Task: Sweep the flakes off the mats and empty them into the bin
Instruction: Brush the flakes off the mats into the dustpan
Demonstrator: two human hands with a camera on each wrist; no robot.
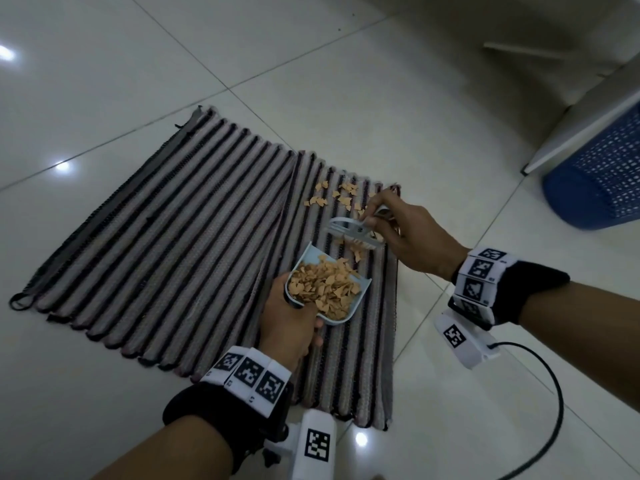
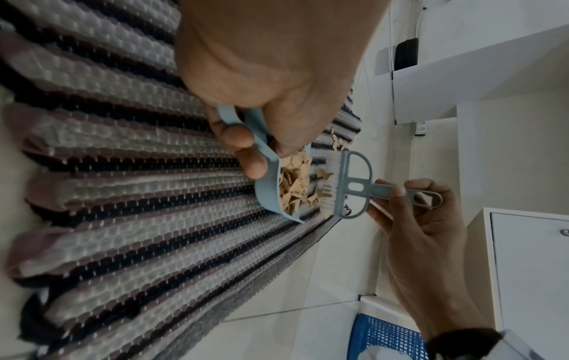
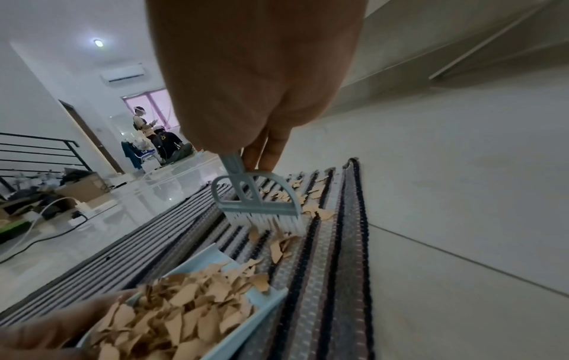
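Gripped by the left hand (image 1: 291, 323), the dustpan (image 1: 341, 308) is heaped; remaining flakes (image 1: 337, 195) are brushed with the brush (image 1: 349, 233) held by the right hand (image 1: 412, 237); bin (image 1: 599, 174) unfilled.

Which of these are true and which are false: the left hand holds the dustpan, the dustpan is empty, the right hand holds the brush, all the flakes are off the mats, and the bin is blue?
1. The left hand holds the dustpan. True.
2. The dustpan is empty. False: it is heaped with tan flakes.
3. The right hand holds the brush. True.
4. All the flakes are off the mats. False: loose flakes lie on the right-hand mat, beyond the brush.
5. The bin is blue. True.
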